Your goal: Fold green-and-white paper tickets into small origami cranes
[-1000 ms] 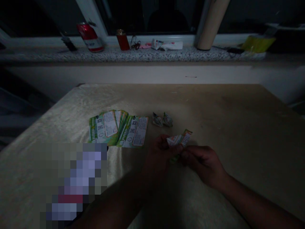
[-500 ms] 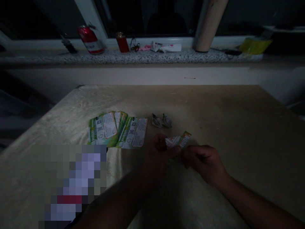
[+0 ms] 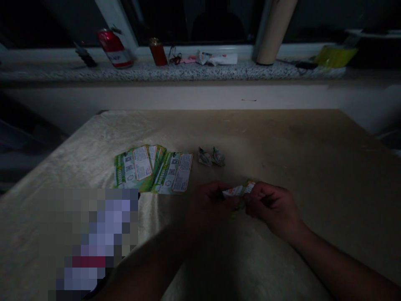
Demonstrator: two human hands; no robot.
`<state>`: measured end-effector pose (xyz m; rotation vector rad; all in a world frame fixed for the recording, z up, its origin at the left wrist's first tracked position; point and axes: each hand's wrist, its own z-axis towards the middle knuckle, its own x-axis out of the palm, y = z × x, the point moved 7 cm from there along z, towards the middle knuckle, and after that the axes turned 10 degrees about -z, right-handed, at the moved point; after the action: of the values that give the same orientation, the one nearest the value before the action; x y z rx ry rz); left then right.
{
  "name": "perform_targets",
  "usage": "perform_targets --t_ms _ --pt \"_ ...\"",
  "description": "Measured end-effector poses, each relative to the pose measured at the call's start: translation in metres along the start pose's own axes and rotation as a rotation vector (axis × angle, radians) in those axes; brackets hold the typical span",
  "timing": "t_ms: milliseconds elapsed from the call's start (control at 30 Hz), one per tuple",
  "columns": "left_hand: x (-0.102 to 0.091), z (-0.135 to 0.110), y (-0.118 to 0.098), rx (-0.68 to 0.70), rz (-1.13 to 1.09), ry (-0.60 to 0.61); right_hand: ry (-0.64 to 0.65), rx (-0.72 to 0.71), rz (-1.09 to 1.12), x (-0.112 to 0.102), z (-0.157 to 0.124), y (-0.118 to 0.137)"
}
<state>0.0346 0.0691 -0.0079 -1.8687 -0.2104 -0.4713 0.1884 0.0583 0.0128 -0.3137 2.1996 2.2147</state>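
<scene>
A small folded paper leaflet [image 3: 234, 191], white with green and orange print, is held between both hands above the table. My left hand [image 3: 211, 202] pinches its left part, and my right hand [image 3: 272, 207] grips the right end with thumb and fingers. Much of the paper is hidden by the fingers, and the light is dim. Beyond the hands, two small folded paper pieces [image 3: 204, 157] stand side by side. To their left lies a fanned set of flat green-and-white printed leaflets [image 3: 173, 173], some overlapping.
A blurred-out object [image 3: 100, 234] lies at the table's lower left. On the granite windowsill [image 3: 194, 74] stand a red can [image 3: 114, 48], an orange-red bottle [image 3: 158, 53], crumpled white wrapping [image 3: 224, 59], a cardboard tube [image 3: 275, 35] and a yellow item [image 3: 336, 56].
My right hand has moved up and left onto the right end of the folded leaflet, which now sits lower and flatter. The view has shifted slightly.
</scene>
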Motion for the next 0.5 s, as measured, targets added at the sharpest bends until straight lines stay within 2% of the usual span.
perform_targets --t_ms 167,333,500 --pt "0.0 0.003 -0.002 0.001 0.147 0.03 0.027 -0.006 -0.038 -0.002 0.002 -0.002" --pt "0.001 0.002 0.001 -0.022 0.091 0.029 0.135 -0.107 -0.196 0.006 0.0 0.001" --pt "0.004 0.0 -0.002 0.01 -0.024 0.018 0.17 -0.056 -0.157 0.01 -0.003 -0.003"
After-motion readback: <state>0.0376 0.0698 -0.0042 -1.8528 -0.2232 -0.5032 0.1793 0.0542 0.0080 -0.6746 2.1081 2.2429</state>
